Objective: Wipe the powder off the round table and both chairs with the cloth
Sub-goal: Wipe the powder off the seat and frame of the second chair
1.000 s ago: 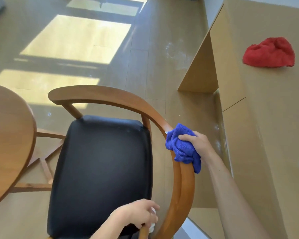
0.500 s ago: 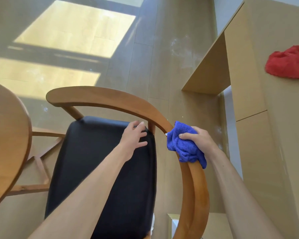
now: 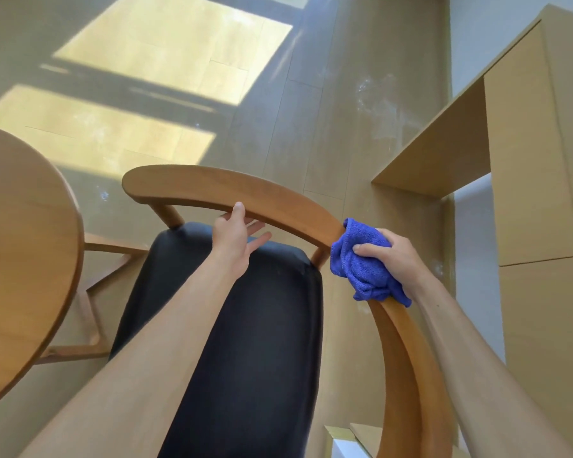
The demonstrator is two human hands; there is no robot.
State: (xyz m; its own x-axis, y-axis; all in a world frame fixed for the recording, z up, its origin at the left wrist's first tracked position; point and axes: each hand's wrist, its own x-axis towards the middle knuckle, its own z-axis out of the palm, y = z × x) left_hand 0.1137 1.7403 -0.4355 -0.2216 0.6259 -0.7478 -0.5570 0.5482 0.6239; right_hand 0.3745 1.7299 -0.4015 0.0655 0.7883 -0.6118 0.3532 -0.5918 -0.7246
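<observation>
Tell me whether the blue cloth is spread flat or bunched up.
Bunched up. The blue cloth is a crumpled wad gripped by the right hand against the chair's curved wooden rail, folds showing.

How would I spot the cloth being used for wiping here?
Find the wooden armchair with the black padded seat beside the round wooden table. Follow its curved wooden backrest rail rightward to the bend, where the right hand grips a bunched blue fuzzy cloth against the wood. It is the only blue thing among browns and black.
</observation>
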